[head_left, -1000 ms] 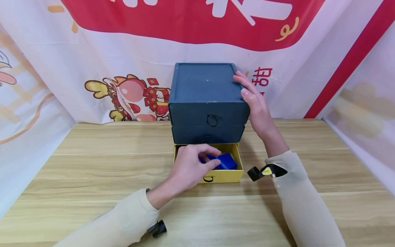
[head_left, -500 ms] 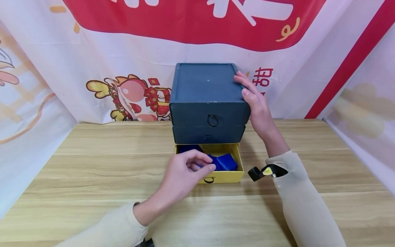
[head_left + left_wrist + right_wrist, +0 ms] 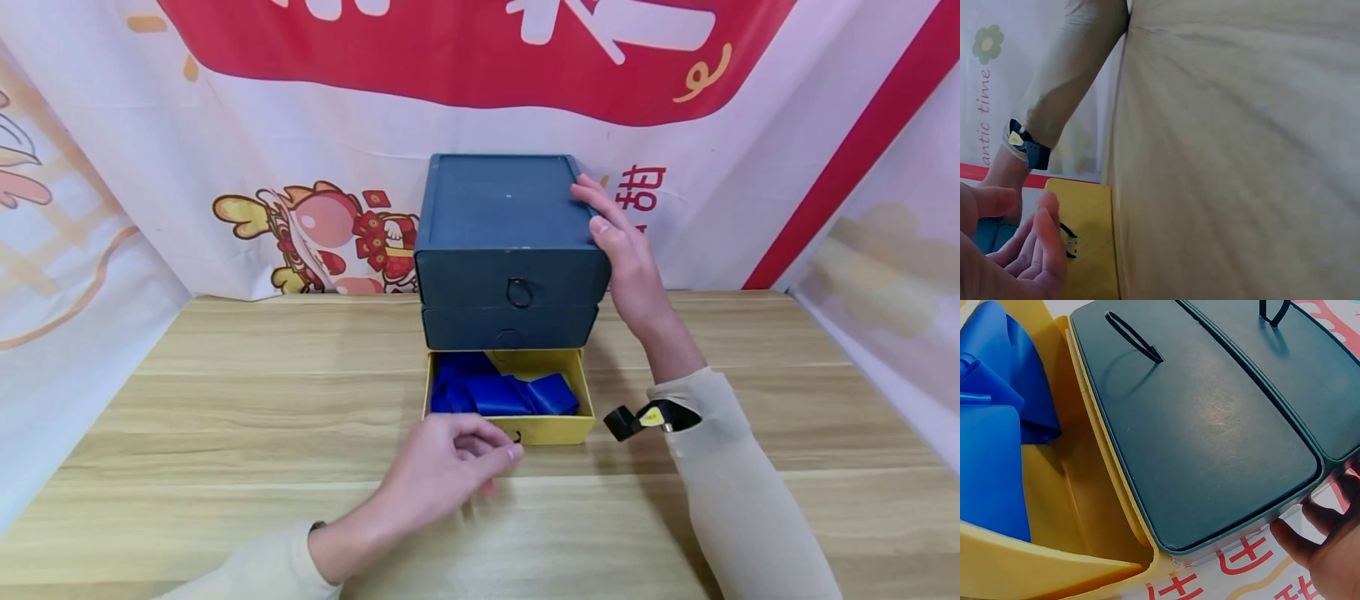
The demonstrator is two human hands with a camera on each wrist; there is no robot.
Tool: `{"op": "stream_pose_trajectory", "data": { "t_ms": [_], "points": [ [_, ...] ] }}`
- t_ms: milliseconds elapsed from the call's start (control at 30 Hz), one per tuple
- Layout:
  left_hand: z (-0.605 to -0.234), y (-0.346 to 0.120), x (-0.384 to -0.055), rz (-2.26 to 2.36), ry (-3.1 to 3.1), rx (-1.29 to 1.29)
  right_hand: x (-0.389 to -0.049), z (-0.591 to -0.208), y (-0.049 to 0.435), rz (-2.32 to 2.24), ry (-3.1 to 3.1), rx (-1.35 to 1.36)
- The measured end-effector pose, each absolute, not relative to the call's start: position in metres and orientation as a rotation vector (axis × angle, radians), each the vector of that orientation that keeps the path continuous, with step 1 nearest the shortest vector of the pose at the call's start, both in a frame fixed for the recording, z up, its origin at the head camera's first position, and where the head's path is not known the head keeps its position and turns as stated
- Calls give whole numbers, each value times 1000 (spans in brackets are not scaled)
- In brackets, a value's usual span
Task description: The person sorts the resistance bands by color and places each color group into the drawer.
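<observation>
A dark blue-green cabinet [image 3: 506, 200] of stacked drawers stands on the table, its yellow bottom drawer [image 3: 558, 430] pulled out. Inside that drawer lies a folded strip of glossy blue material [image 3: 498, 396]. My left hand [image 3: 438, 467] is just in front of the drawer, fingers loosely bent with nothing between them, overlapping the drawer's black ring pull [image 3: 517, 437]. In the left wrist view the ring pull shows right beside the fingertips. My right hand [image 3: 633, 267] rests against the cabinet's right side, fingers extended along its upper edge.
Each of the upper drawers has a ring pull, such as the top ring [image 3: 519, 292]. Behind the cabinet hangs a red and white printed cloth [image 3: 337, 125]. The wooden table [image 3: 262, 400] extends to both sides.
My left hand has come out from over the drawer toward the front, uncovering the blue strip. The right hand stays on the cabinet, and the drawer remains pulled out.
</observation>
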State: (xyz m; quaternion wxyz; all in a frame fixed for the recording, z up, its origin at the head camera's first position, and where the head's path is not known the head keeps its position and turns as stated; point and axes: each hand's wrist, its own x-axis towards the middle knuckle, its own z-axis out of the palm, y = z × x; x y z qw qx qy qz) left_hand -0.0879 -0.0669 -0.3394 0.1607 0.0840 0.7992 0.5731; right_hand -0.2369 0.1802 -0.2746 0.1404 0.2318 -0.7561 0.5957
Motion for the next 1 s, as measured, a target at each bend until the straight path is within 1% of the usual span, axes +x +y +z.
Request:
{"op": "stream_pose_trajectory", "data": {
  "t_ms": [167,433,1000],
  "points": [
    [-348,-68,-88,1556,2294,196,-237,-275,180,1724,-2183,670],
    [-351,-68,-90,1512,2319,162,-237,-275,180,1726,-2177,676],
    [-360,-62,-97,1614,2335,81,-237,-274,181,1719,-2181,674]
  ]
}}
